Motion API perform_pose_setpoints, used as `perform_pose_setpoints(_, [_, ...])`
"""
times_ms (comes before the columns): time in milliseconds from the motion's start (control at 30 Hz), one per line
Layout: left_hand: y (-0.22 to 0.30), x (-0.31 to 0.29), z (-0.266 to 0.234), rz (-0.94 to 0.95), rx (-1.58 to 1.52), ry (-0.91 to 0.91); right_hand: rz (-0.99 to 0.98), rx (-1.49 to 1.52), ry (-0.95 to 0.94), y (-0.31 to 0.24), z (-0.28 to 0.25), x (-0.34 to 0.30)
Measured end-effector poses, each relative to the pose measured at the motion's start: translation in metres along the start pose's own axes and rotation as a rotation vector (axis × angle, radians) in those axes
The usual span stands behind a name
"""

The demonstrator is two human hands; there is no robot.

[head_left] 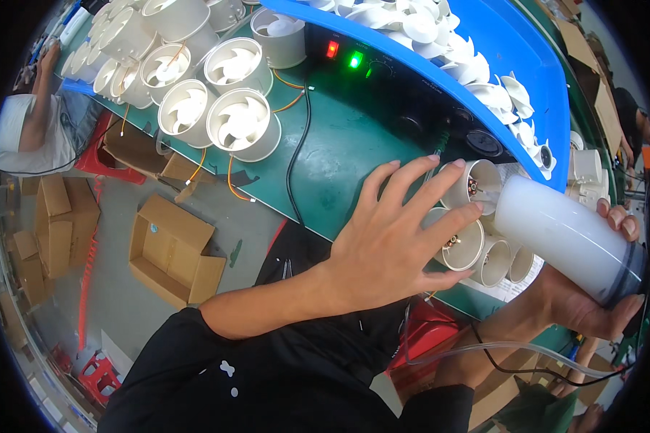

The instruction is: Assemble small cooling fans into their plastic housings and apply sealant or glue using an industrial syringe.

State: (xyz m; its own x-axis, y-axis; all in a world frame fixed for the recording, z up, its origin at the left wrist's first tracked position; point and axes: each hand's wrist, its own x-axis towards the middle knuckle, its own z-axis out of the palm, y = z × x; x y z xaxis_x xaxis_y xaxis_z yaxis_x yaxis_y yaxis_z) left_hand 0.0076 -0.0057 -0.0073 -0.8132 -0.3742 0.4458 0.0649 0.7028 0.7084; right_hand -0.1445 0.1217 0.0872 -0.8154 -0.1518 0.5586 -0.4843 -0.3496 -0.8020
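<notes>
1. The right hand (581, 299) wraps its fingers around a white cylinder (563, 227), at the near right of the black control box (404, 94); the cylinder's tip sits at a cup's mouth.
2. The left hand (393, 234), on the box's near side, spreads its fingers against small white cups (471, 252); whether they grip, I cannot tell.
3. Copper-coloured parts show inside two cups, close before the box.
4. White fan housings (245, 144) with wires stand left of the box.
5. A blue tray (549, 79) of white impellers (420, 27) lies along the box's far side.

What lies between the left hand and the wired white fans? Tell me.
Head view: a black cable on the green tabletop, left of the left hand.
</notes>
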Motion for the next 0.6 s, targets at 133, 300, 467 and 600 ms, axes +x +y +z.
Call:
perform_pose_setpoints(133, [0.000,0.000,0.000,0.002,0.000,0.005,0.018,-0.012,-0.060,0.001,-0.004,0.001])
perform_pose_setpoints(300, [0.000,0.000,0.001,0.001,-0.003,0.005,0.006,-0.001,-0.079,0.001,-0.006,0.003])
perform_pose_setpoints(467, [0.000,0.001,0.002,0.003,-0.004,0.009,-0.002,-0.031,-0.020,-0.002,0.006,0.001])
perform_pose_setpoints(600, [-0.001,0.000,0.002,0.005,-0.008,0.012,-0.008,-0.045,-0.037,-0.002,0.006,0.001])
